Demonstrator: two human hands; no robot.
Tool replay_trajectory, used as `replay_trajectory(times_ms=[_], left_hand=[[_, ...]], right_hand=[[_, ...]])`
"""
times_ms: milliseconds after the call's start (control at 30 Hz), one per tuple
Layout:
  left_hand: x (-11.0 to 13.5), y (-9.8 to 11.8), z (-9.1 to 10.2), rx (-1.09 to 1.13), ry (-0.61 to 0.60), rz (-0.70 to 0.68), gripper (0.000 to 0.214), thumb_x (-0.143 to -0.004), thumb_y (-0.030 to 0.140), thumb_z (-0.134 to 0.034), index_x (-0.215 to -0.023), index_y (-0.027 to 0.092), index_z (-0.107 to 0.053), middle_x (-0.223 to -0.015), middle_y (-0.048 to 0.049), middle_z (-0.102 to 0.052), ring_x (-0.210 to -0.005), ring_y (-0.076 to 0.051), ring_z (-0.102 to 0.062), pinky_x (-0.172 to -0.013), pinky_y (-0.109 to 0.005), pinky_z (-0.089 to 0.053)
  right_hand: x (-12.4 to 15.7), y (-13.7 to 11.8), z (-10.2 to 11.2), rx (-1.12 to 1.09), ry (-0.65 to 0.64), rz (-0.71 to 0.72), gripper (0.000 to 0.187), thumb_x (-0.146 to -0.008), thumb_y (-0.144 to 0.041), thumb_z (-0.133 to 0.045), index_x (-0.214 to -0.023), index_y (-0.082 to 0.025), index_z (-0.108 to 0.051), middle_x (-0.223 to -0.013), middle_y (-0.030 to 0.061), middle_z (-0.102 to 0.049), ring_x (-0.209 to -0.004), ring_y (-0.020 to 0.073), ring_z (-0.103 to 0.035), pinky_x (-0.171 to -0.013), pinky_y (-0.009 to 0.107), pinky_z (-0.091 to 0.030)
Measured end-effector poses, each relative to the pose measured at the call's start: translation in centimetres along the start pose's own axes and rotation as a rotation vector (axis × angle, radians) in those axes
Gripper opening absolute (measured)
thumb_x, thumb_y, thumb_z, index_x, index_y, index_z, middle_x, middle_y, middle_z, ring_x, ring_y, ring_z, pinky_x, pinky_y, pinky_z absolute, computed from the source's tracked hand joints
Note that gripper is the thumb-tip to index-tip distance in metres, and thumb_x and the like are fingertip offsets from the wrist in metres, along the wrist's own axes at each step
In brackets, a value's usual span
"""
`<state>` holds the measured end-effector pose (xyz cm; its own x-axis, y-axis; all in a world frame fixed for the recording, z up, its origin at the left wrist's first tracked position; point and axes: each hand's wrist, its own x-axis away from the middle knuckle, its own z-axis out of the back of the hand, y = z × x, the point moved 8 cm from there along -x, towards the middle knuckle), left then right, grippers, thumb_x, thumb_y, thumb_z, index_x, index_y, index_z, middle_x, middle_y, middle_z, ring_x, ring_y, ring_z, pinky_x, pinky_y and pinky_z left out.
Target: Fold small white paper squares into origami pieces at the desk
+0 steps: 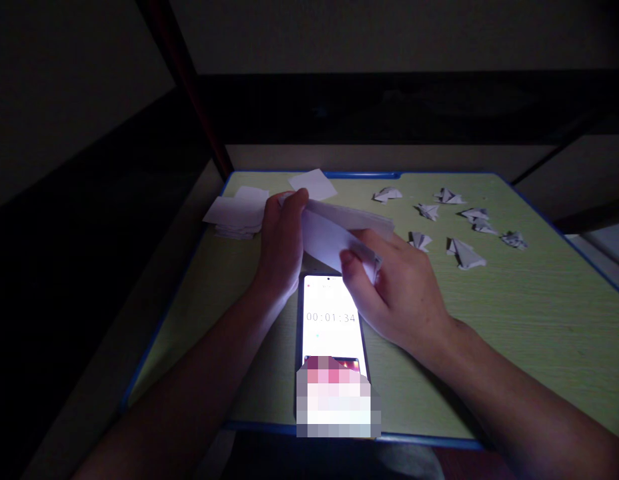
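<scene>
Both hands hold a folded sheet of white paper (325, 233) above the table, just beyond a lit phone (332, 317). My left hand (284, 243) is closed on the paper's left end, its thumb on top near the upper corner. The thumb and fingers of my right hand (397, 287) pinch the paper's lower right end. Between the hands the paper is bent, with a second layer showing behind the front one. The phone lies flat, its screen reading 00:01:34, and its lower part is blurred out.
A stack of white paper sheets (234, 213) lies at the far left, and a single square sheet (313, 184) at the back edge. Several small folded paper pieces (464, 254) are scattered at the right. The pale green table (214, 333) has a blue rim. The surroundings are dark.
</scene>
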<state>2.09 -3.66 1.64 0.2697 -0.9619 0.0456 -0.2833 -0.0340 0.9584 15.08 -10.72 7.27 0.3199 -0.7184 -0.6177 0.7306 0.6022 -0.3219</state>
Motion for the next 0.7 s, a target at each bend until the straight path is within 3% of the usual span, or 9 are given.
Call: replay_trajectory(times_ms=[300, 700], left_hand=[[0.46, 0.53, -0.5, 0.044, -0.031, -0.047, 0.022, -0.084, 0.036, -0.064, -0.075, 0.022, -0.051, -0.071, 0.0004, -0.05, -0.064, -0.013, -0.05, -0.053, -0.026, -0.039], [0.77, 0.25, -0.64, 0.081, -0.022, 0.039, 0.021, -0.087, 0.038, -0.061, -0.079, 0.021, -0.053, -0.074, 0.0001, -0.051, -0.063, -0.013, -0.051, -0.052, -0.027, -0.04]], right_hand=[[0.01, -0.07, 0.13, -0.001, 0.017, 0.004, 0.014, -0.09, -0.027, -0.052, -0.09, -0.018, -0.063, -0.079, 0.0049, -0.068, -0.059, 0.0164, -0.056, -0.055, 0.031, -0.04], [0.09, 0.0, 0.41, 0.085, 0.054, 0.017, 0.014, -0.087, -0.025, -0.052, -0.086, -0.017, -0.064, -0.072, 0.004, -0.066, -0.055, 0.0152, -0.053, -0.053, 0.03, -0.038]])
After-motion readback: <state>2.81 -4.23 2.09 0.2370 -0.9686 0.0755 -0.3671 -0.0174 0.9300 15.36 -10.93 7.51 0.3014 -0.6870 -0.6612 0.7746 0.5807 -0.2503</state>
